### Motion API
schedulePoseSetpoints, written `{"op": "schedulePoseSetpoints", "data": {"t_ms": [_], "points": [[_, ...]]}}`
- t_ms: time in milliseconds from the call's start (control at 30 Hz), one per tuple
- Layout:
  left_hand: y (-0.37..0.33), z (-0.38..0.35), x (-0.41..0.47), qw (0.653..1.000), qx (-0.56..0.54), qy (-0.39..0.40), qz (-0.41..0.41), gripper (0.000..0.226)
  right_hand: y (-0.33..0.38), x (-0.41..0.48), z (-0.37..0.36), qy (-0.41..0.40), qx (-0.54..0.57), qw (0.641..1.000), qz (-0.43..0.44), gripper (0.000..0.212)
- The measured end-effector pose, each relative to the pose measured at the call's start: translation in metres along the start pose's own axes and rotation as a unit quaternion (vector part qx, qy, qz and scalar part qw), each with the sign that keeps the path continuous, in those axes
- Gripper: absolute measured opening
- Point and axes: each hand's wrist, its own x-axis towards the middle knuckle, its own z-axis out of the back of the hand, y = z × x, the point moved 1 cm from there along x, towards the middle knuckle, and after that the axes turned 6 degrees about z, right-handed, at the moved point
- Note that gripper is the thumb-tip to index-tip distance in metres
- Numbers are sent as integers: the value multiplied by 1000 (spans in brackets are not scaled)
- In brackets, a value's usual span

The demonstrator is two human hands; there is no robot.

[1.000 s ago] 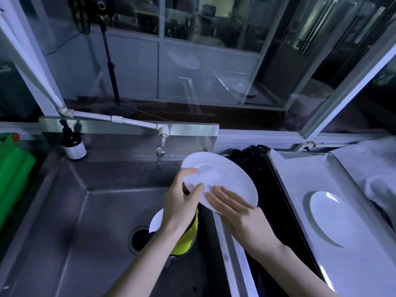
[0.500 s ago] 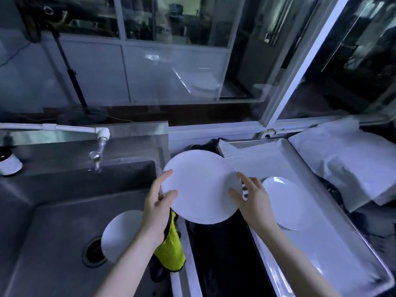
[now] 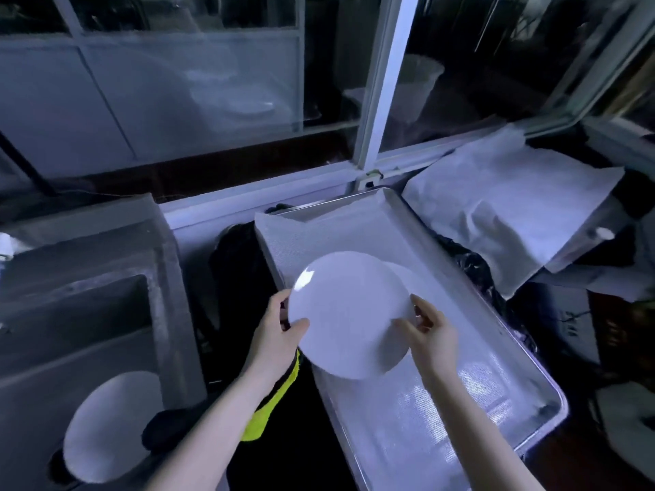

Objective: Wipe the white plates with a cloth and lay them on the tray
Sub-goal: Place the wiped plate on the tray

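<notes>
White plate (image 3: pixel 349 313) pinched at opposite rims by my left hand (image 3: pixel 280 334) and right hand (image 3: pixel 429 334), steady for lowering; it hovers above the steel tray (image 3: pixel 460 402), overlapping another plate (image 3: pixel 402 276) lying there; yellow cloth (image 3: pixel 273 402) hangs below my left hand, likely for the third plate (image 3: pixel 110 423) in the sink (image 3: pixel 71 331).

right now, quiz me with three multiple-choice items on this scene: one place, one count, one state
1. Where is the held plate? A over the tray B on the windowsill C on the floor
2. How many white plates show? A one B three C six
3. State of the held plate? A lying free B in one grip C in both grips
A: it hangs above the tray. B: held plate, tray plate under it, sink plate in the sink. C: left grip and right grip clasp its rim.
</notes>
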Motion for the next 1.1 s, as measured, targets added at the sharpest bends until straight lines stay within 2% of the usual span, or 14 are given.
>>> {"op": "schedulePoseSetpoints", "data": {"t_ms": [133, 400, 600, 767, 1100], "points": [[-6, -36, 28, 998, 44, 47, 21, 48, -32, 26, 15, -20, -17, 999, -35, 40], [-6, -83, 73, 985, 145, 78, 44, 53, -73, 70, 23, -49, -78, 993, -71, 45], [9, -95, 91, 975, 195, 80, 77, 54, -89, 84, 16, -52, -111, 989, -79, 46], [15, -102, 95, 965, 252, 52, 57, 50, -100, 86, 15, -59, -112, 987, -99, 46], [12, -110, 91, 931, 361, 15, 57, 70, -105, 85, 11, -81, -113, 985, -104, 49]]}}
